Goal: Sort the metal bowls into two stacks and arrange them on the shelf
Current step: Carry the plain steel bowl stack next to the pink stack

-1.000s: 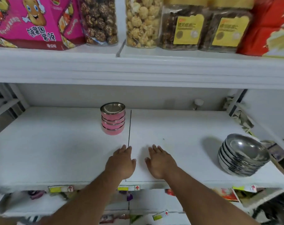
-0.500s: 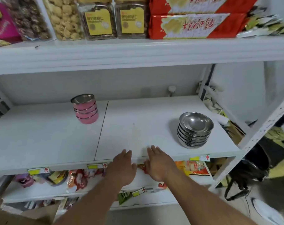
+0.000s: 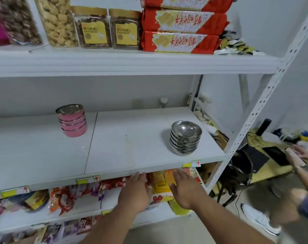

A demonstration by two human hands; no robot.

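Observation:
Two stacks stand on the white middle shelf (image 3: 128, 155). A stack of pink-sided metal bowls (image 3: 72, 120) is at the back left, near the seam between the shelf boards. A stack of plain silver bowls (image 3: 185, 137) sits toward the front right corner. My left hand (image 3: 134, 192) and my right hand (image 3: 185, 190) hover side by side, palms down, just below and in front of the shelf's front edge. Both hold nothing and their fingers are spread. Neither hand touches a bowl.
Snack jars (image 3: 93, 29) and red biscuit packs (image 3: 181, 39) fill the upper shelf. Bagged snacks (image 3: 160, 184) lie on the lower shelf under my hands. A perforated white upright (image 3: 255, 113) frames the right side. Another person's hands (image 3: 297, 155) work at far right.
Both hands have pulled back off the middle shelf toward me and now sit below its front edge. The view has backed away and swung right. The two stacks have stayed put.

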